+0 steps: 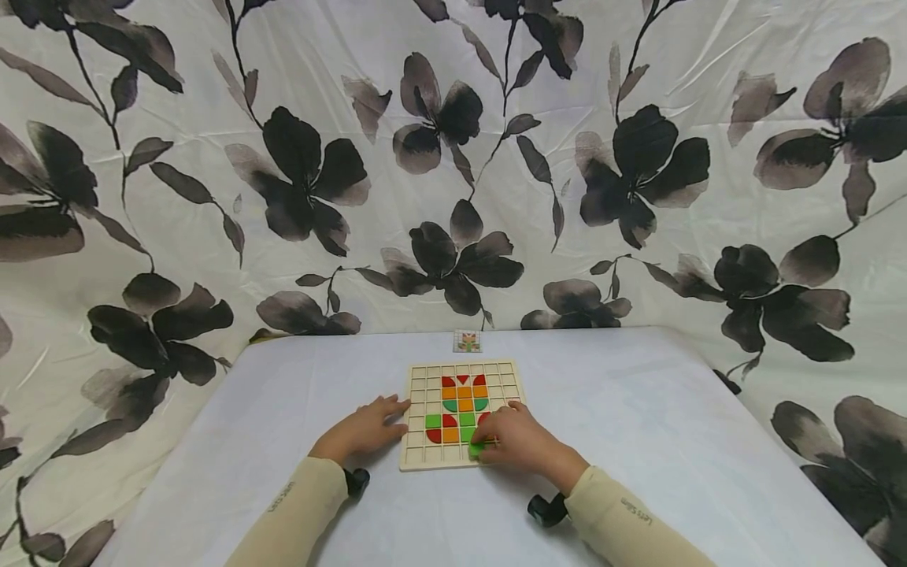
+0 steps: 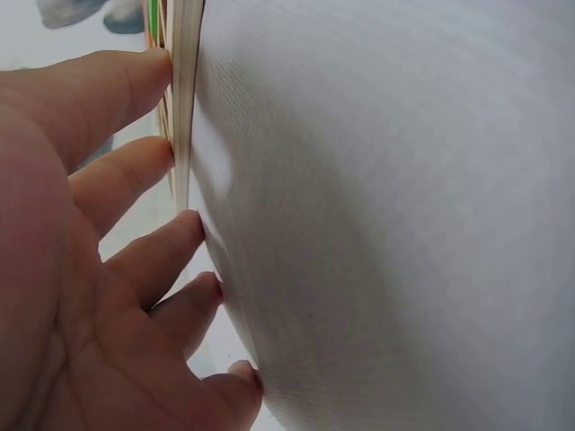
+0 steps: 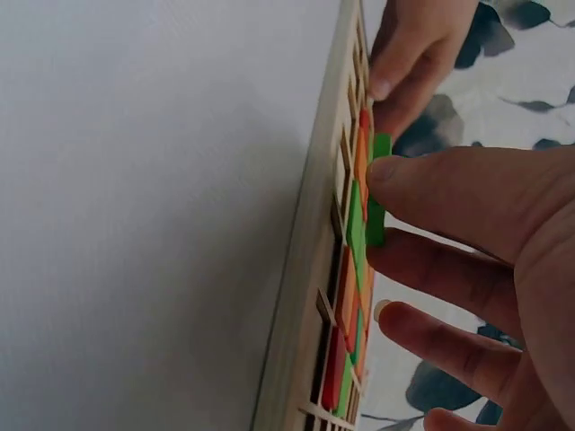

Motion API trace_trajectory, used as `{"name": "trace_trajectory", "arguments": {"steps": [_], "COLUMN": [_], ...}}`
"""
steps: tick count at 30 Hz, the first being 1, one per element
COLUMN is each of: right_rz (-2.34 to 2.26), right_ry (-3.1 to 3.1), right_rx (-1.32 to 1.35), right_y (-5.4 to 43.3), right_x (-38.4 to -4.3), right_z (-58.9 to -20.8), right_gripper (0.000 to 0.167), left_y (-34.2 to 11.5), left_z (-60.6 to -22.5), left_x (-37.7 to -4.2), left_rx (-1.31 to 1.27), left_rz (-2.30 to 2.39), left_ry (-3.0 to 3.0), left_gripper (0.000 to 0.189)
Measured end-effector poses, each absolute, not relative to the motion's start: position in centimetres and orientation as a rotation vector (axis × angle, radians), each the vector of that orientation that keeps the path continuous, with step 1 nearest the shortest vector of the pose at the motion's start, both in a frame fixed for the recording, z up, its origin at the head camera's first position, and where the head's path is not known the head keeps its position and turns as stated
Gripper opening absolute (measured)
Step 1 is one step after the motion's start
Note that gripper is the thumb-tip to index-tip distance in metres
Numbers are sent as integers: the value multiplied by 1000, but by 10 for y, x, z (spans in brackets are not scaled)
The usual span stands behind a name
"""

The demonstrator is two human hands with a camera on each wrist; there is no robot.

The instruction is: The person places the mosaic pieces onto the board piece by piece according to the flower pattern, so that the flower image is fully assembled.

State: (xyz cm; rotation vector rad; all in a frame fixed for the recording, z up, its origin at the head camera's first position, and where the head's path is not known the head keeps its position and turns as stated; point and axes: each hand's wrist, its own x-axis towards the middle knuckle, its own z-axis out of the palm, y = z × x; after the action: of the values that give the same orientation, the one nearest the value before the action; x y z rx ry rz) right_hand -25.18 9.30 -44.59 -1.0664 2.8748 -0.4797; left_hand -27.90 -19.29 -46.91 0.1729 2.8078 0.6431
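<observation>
A pale wooden grid board [image 1: 414, 454] lies on the table, with red, orange and green tiles set in several of its squares. My left hand [image 1: 364, 429] is at the board's left side, its fingers spread and touching the edge; in the left wrist view the thumb and index fingertips [image 2: 160, 67] meet the wooden rim. Over the lower right part of the board, my right hand [image 1: 527, 442] pinches a green tile [image 3: 375, 224] between thumb and finger. The tile stands tilted just above the grid. Some tiles on the right are hidden beneath that hand.
A small card [image 1: 467, 341] with a coloured pattern lies behind the board near the table's back edge. The table wears a white cloth [image 1: 623, 409]. Behind it hangs a floral curtain [image 1: 538, 260]. Both wrists carry black cameras.
</observation>
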Motion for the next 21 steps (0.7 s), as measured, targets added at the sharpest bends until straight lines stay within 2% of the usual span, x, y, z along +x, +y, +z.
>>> {"name": "trace_trajectory", "arguments": {"steps": [11, 21], "right_rz": [-351, -328], "right_ry": [2905, 2948], "right_rx": [-1183, -1133], "right_y": [85, 79], "right_x": [-247, -247], "right_z": [-446, -451], "right_gripper": [13, 10], "left_y": [-195, -195], "left_z": [-469, -472], "left_x": [-281, -282], "left_rx": [204, 208], "left_rz": [640, 644], "left_ry": [2802, 2802], "left_gripper": [56, 56]}}
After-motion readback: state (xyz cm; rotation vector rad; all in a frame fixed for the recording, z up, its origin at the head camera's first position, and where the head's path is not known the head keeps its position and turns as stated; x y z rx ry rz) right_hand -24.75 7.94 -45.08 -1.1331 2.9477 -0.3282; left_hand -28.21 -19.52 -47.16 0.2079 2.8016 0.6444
